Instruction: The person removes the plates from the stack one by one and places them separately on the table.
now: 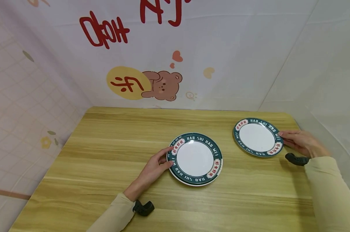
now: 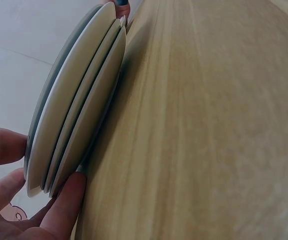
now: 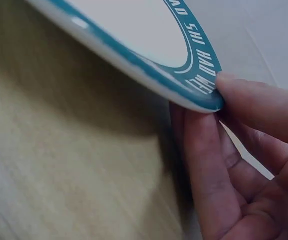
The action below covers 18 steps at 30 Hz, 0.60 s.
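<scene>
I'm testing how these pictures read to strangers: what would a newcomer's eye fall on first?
Probably the green-rimmed stack of plates near the middle of the table, with the left grip at its left edge. Next comes the single plate to its right, pinched by the right grip. Behind them, a cartoon bear stands out on the white wall.
</scene>
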### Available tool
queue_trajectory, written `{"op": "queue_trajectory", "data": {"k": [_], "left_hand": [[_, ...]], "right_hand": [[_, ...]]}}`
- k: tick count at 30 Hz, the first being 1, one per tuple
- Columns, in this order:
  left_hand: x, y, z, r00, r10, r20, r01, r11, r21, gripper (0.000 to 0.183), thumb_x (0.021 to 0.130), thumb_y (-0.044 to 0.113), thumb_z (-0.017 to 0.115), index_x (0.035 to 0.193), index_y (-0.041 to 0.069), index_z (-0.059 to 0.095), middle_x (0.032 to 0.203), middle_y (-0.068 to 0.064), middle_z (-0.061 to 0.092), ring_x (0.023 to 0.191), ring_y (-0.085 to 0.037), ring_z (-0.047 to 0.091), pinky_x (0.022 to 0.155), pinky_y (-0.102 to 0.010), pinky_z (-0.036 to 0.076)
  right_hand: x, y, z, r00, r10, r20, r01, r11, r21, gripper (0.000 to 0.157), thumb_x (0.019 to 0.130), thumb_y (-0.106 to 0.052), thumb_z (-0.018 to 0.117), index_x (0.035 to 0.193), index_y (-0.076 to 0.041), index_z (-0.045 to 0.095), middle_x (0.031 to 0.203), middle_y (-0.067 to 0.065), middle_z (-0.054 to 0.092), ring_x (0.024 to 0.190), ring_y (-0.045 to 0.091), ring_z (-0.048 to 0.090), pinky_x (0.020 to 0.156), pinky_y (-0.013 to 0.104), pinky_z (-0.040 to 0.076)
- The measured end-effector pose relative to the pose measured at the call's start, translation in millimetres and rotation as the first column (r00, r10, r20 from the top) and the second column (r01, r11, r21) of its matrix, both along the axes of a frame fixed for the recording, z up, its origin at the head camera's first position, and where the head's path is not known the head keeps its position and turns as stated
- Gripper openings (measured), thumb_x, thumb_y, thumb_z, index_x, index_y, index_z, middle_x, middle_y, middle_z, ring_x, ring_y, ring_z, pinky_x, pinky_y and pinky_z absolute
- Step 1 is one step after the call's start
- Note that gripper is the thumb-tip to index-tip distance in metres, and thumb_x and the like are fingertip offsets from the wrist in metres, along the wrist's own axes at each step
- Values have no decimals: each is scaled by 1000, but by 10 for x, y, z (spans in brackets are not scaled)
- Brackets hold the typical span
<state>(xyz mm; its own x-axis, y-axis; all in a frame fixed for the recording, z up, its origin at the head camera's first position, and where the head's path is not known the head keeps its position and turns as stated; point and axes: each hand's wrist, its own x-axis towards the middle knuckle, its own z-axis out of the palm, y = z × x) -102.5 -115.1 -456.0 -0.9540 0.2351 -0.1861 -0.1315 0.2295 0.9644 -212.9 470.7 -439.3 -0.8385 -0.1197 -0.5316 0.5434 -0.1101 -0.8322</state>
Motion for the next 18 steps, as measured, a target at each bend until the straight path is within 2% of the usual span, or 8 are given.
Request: {"op": "queue_trajectory", "data": {"k": [10, 15, 18], "left_hand": [[1, -5, -13, 1000, -1, -1, 1, 1000, 11, 54, 101, 10, 66, 152, 19, 53, 149, -12, 54, 119, -23, 64, 99, -35, 51], [0, -5, -14, 1000, 1, -2, -1, 1000, 7, 54, 101, 11, 66, 152, 19, 53, 148, -11, 54, 118, -23, 64, 98, -34, 51], [0, -5, -14, 1000, 0, -3, 0, 1000, 6, 54, 101, 11, 66, 152, 19, 52, 147, -12, 55, 116, -23, 65, 97, -34, 52]], "right_hand": [[67, -88, 17, 997, -2, -77, 7, 998, 65, 31, 104, -6, 60, 87, -20, 82, 92, -9, 76, 86, 3, 72, 79, 22, 58], [154, -152, 62, 989, 22, -148, -8, 996, 91, 31, 105, -6, 59, 89, -22, 80, 94, -10, 75, 88, 2, 71, 79, 22, 58], [218, -190, 83, 979, 56, -197, -20, 984, 178, 25, 105, -10, 60, 95, -24, 78, 96, -11, 75, 89, 1, 71, 80, 21, 58]]}}
